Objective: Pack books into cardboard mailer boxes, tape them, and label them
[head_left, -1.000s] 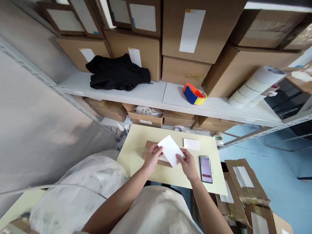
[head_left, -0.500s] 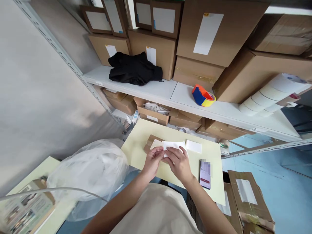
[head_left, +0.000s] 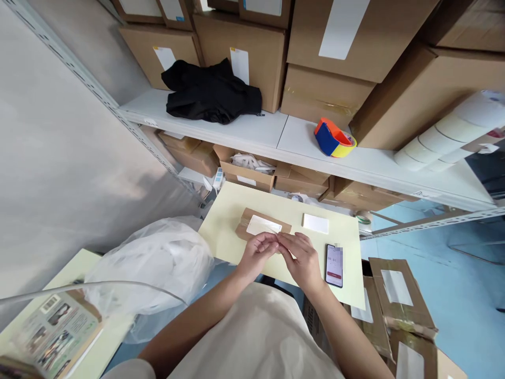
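Observation:
A small brown cardboard box (head_left: pixel 243 227) lies on the pale yellow table (head_left: pixel 221 208), with a white label (head_left: pixel 262 225) on its top face. Just in front of the box's near right corner my two hands meet at the fingertips. My left hand (head_left: pixel 257 255) is closed in a pinch. My right hand (head_left: pixel 302 258) is closed too, its fingers bent against the left fingertips. Whatever sits between them is too small or too hidden to make out. To the right of the box is a stack of white labels or cards (head_left: pixel 315 223).
A phone (head_left: pixel 334 266) with a timer lies at the table's right. Behind, a shelf (head_left: pixel 260 131) carries cartons, a black garment (head_left: pixel 213 95), a tape dispenser (head_left: pixel 334 138) and white rolls (head_left: pixel 442 134). A plastic bag (head_left: pixel 153 263) bulges at left; cartons (head_left: pixel 408 297) stand right.
The white sheet held between my hands is no longer seen in them. The box's label now shows more fully. My view has tilted down a little.

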Demonstrator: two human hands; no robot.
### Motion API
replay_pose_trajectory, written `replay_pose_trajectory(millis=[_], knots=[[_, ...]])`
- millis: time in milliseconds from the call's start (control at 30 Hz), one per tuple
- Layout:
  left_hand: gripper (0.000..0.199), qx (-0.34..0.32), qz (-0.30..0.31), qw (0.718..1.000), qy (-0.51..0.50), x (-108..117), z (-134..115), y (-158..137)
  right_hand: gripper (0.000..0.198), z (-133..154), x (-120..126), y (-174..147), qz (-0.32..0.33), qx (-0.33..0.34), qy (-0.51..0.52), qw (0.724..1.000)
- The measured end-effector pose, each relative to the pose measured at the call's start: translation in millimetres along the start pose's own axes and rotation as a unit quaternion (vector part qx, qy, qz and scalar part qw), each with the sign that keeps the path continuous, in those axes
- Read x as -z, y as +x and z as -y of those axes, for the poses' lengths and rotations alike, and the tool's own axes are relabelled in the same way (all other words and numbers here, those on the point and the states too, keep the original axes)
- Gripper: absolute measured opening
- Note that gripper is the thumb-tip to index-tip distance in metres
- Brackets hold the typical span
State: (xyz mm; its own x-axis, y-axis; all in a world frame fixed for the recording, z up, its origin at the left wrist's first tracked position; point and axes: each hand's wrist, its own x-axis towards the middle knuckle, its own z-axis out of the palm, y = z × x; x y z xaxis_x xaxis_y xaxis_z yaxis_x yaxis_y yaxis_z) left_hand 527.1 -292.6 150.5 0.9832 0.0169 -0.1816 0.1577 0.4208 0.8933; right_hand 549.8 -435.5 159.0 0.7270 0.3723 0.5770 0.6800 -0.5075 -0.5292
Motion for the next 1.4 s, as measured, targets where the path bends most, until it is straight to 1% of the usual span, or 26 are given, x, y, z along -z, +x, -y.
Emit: replay_pose_trajectory(millis=[67, 267, 400, 633, 900, 1100, 1233, 1400], knots=[[0.026, 0.001, -0.005, 1.000, 0.004, 2, -2, 0, 0.024, 4, 0, 2, 0.002, -0.009, 0.018, 1.000], [0.025, -0.013, -0.006, 0.997, 0.077, 4, -15, -1, 0.031, 14, 0, 3, 0.001, -0.040, 0.059, 0.997], [0.029, -0.035, 0.002, 0.994, 0.101, 9, -18, 1, 0.030, 20, -3, 0, -0.002, -0.071, 0.077, 0.994], [0.024, -0.050, 0.029, 0.991, 0.124, 20, -21, 1, 0.024, 30, -8, 1, -0.003, -0.139, 0.116, 0.983], [0.025, -0.049, 0.071, 0.990, 0.110, 34, -30, 1, 0.025, 41, -20, 7, -0.035, -0.128, 0.069, 0.989], [0.022, -0.040, 0.078, 0.987, 0.134, 45, -36, 3, 0.027, 46, -32, 10, -0.055, -0.104, 0.044, 0.992], [0.023, -0.047, 0.081, 0.985, 0.147, 51, -33, 6, 0.026, 50, -39, 7, -0.051, -0.131, 0.033, 0.989], [0.022, -0.080, 0.088, 0.977, 0.176, 55, -30, 7, 0.024, 55, -42, 6, -0.057, -0.154, 0.036, 0.986]])
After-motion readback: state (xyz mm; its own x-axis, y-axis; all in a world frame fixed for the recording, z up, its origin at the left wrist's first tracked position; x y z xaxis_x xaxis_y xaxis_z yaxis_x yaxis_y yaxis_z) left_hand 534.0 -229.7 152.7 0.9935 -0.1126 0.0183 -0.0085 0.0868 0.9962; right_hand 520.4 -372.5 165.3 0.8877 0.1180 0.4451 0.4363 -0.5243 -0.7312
